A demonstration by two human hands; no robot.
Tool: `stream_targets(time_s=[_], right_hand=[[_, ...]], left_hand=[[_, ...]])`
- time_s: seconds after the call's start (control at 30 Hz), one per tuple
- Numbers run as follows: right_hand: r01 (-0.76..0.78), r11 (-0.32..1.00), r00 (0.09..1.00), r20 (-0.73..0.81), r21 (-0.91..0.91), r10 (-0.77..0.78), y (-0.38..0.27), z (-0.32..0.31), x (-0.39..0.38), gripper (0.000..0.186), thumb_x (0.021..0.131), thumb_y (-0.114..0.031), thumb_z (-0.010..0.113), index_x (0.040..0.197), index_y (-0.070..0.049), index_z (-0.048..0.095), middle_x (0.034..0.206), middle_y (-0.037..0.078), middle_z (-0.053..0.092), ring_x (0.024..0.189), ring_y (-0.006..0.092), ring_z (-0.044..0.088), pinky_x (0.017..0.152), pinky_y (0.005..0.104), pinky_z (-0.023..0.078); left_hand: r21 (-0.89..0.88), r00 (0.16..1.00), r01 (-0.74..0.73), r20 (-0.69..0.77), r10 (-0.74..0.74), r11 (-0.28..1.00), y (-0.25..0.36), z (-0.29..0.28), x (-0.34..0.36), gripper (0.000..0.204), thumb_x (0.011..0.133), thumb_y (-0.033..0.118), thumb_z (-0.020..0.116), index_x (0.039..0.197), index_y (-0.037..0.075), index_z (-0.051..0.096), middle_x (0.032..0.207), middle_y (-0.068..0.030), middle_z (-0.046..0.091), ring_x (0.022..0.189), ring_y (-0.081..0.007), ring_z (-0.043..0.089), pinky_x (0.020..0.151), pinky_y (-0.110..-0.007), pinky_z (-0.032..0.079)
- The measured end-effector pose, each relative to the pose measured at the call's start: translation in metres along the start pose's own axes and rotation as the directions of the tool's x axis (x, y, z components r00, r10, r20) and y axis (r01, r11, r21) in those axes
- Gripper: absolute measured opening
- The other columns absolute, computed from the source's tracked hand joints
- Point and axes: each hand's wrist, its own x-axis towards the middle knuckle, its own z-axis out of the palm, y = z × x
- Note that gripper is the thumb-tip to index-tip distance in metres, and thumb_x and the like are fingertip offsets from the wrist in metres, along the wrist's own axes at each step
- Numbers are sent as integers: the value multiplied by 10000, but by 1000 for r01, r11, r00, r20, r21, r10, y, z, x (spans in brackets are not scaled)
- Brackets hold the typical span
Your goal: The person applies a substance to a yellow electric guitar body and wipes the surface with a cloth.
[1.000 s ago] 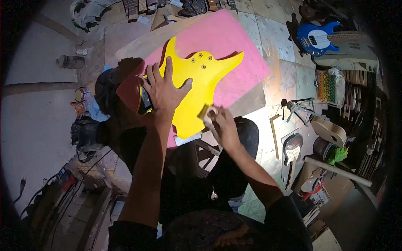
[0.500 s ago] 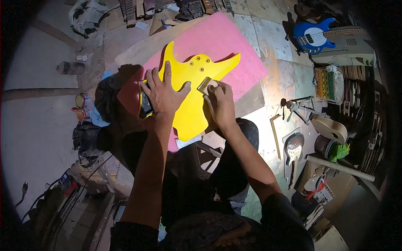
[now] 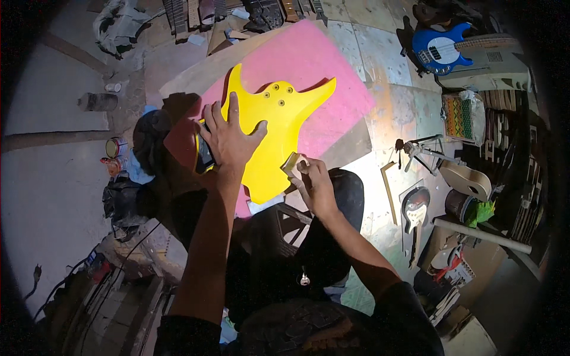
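A bright yellow electric guitar body (image 3: pixel 274 133) with two pointed horns lies across my lap area, its several neck screw holes toward the far side. My left hand (image 3: pixel 233 139) presses on its left part, fingers spread. In my right hand (image 3: pixel 317 185) is a small sanding block (image 3: pixel 291 162), pinched between thumb and fingers against the body's lower right edge. Under the body spreads a pink sheet (image 3: pixel 309 56). A dark strip-like object (image 3: pixel 204 148) shows beside my left fingers; most of it is hidden.
Guitar necks (image 3: pixel 177 21) lie on the floor at the far side. A blue bass guitar (image 3: pixel 440 52) rests at the far right, with a metal stand (image 3: pixel 423 155) and a pale guitar body (image 3: pixel 466 180) nearer. Paint cans (image 3: pixel 114 146) and a bottle (image 3: pixel 98 102) stand at left.
My right hand has moved the sanding block toward me, from the body's waist to its lower right edge. My left hand keeps its place on the body.
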Motion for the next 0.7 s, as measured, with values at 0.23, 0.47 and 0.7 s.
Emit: stream_targets(time_s=[0.23, 0.47, 0.7], right_hand=[[16, 933, 988, -138, -361, -71, -23, -2, 62, 341, 897, -66, 754, 1171, 33, 578, 1193, 246, 581, 1052, 427, 598, 902, 444, 512], [168, 908, 980, -32, -384, -195, -26, -7, 49, 325, 866, -47, 777, 1135, 24, 606, 1199, 248, 584, 1072, 413, 601, 898, 445, 517], [22, 999, 997, 75, 42, -25, -3, -5, 7, 321, 893, 1, 723, 1191, 14, 603, 1209, 232, 587, 1075, 390, 594, 930, 413, 509]], left_hand=[[47, 1000, -1, -8, 2, 999, -2, 2, -6, 949, 794, 652, 713, 1553, 154, 436, 1434, -224, 464, 1413, -408, 367, 1155, -747, 176], [17, 999, 14, 35, -14, 1000, -3, -2, -1, 961, 802, 585, 759, 1582, 151, 401, 1448, -234, 443, 1441, -423, 349, 1138, -781, 167], [45, 1000, 11, 17, -12, 999, -4, 1, -3, 975, 807, 599, 751, 1594, 157, 384, 1446, -237, 452, 1421, -424, 371, 1129, -784, 176]])
